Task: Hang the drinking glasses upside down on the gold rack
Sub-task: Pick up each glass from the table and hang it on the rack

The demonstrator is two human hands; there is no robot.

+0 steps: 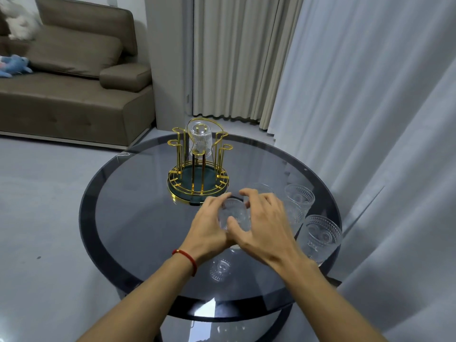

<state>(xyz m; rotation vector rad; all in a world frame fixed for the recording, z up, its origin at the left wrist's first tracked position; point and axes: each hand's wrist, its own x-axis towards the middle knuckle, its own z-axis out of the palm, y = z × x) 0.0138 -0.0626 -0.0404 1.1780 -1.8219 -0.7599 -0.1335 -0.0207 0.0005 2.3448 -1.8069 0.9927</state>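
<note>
Both hands (243,224) wrap fingers around a clear embossed drinking glass (234,215) — slick, it could slip — before the gold wire rack (198,166).

Counter (138,218), round dark glass: gold rack (198,178) near far edge; upright glasses (320,233) along right edge.

One head-worn wide-angle view — looking forward and down, close over the hands (246,225) and the round table (138,218), with sofa (74,90) and curtains (345,95) farther behind.
</note>
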